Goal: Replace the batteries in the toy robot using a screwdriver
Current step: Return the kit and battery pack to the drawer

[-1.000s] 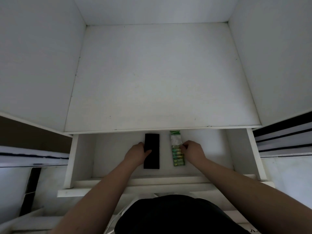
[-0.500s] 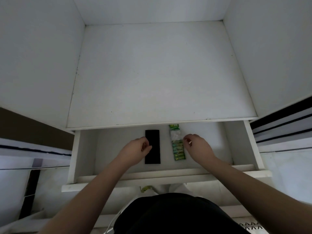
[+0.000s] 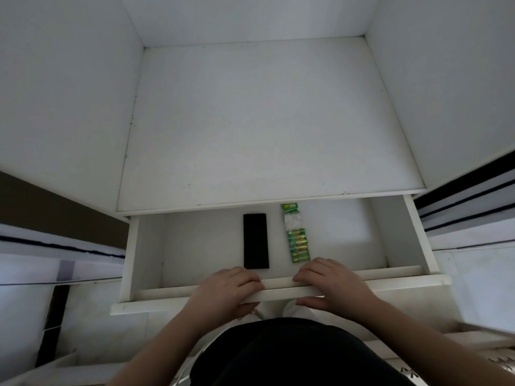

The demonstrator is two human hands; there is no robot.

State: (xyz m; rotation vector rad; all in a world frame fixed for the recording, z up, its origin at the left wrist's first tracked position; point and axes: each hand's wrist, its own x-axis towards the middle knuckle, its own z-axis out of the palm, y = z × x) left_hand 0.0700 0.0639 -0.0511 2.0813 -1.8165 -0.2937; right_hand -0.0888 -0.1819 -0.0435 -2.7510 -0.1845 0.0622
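A white drawer (image 3: 404,284) stands pulled out below a white shelf. Inside it lie a flat black case (image 3: 255,240) and, just to its right, a green strip pack of batteries (image 3: 297,238), partly used at its far end. My left hand (image 3: 230,289) and my right hand (image 3: 333,285) both grip the drawer's front panel, fingers curled over its top edge and the right thumb underneath. Neither hand touches the case or the battery pack. No toy robot or screwdriver is in view.
The bare white shelf top (image 3: 259,121) lies above the drawer, closed in by white walls on the left, right and back. Dark-striped panels (image 3: 468,207) flank the cabinet on the right. My dark clothing (image 3: 287,352) fills the bottom centre.
Both hands drew back from the black case and the battery pack to the drawer's front panel and took hold of it. The case and the pack stay in the drawer.
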